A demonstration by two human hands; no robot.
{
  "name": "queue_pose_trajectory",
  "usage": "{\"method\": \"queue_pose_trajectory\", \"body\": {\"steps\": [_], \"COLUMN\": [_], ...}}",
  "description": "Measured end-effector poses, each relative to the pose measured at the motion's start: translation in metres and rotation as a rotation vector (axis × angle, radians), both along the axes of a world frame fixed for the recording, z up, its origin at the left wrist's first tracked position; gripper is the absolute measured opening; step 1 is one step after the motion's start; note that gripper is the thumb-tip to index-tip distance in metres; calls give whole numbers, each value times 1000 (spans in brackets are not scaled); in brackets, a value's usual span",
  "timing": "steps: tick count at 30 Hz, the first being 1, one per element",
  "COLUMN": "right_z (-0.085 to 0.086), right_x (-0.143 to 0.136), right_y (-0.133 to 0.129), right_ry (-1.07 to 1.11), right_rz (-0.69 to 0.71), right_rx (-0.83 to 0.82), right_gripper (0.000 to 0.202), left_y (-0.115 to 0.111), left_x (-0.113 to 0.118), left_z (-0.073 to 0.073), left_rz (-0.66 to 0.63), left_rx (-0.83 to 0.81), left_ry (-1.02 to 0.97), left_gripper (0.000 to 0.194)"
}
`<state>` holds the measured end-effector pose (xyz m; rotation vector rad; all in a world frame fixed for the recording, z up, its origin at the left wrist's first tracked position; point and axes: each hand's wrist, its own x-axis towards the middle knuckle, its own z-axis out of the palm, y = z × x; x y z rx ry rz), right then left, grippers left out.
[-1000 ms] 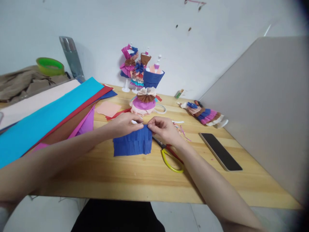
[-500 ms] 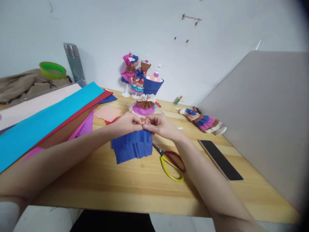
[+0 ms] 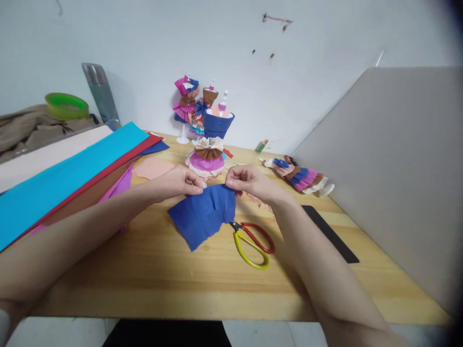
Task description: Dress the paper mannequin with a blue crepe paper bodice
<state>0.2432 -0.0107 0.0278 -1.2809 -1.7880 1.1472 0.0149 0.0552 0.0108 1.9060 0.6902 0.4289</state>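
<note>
Between my two hands hangs a piece of blue crepe paper (image 3: pixel 202 212), fanned out with small folds along its right part. My left hand (image 3: pixel 183 183) pinches its upper edge, finger and thumb closed. At the upper right corner my right hand (image 3: pixel 248 182) grips the same edge in a pinch. Just below my right hand lie scissors (image 3: pixel 255 243) with one red and one yellow handle; their blades are hidden under the blue paper. Behind my hands stands a small mannequin (image 3: pixel 211 149) in a paper dress with a blue top and a pink skirt.
Stacked crepe paper sheets (image 3: pixel 83 176) cover the left side. Two more dressed mannequins (image 3: pixel 188 103) stand at the back. A dressed figure (image 3: pixel 296 176) lies at right, near a phone (image 3: pixel 331 233). Green tape (image 3: pixel 67 106) and a bottle (image 3: pixel 102 94) stand back left. A grey partition (image 3: pixel 398 159) borders the right.
My hands have moved apart along the paper's upper edge. The bunched blue paper now spreads wider, its lower left corner swinging down. The whole view has shifted slightly.
</note>
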Motion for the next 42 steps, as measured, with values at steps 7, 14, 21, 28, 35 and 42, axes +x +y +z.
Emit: {"method": "queue_pose_trajectory", "body": {"steps": [7,14,21,28,35,42], "right_z": [-8,-8,-7,-20,-22,-15], "right_x": [-15,-12,-14,-25,-25,-18], "right_y": [-1,1,-2,1,1,1], "right_ry": [-156,-108,-136,-186,-129,-80], "right_rz": [96,28,90,80,120,72], "right_rx": [138,95,132,229,178,125], "right_gripper": [25,28,22,24,27,30], "left_y": [-2,-2,3,-3,-5,2], "left_x": [3,4,5,6,7,2], "left_z": [-4,-5,-12,-7,-10,-6], "left_rz": [-59,-74,-113,-100,-65,-24], "left_rx": [56,70,144,171,179,196], "left_ry": [-2,16,-15,13,-34,-33], "left_gripper": [18,24,23,18,22,13]}}
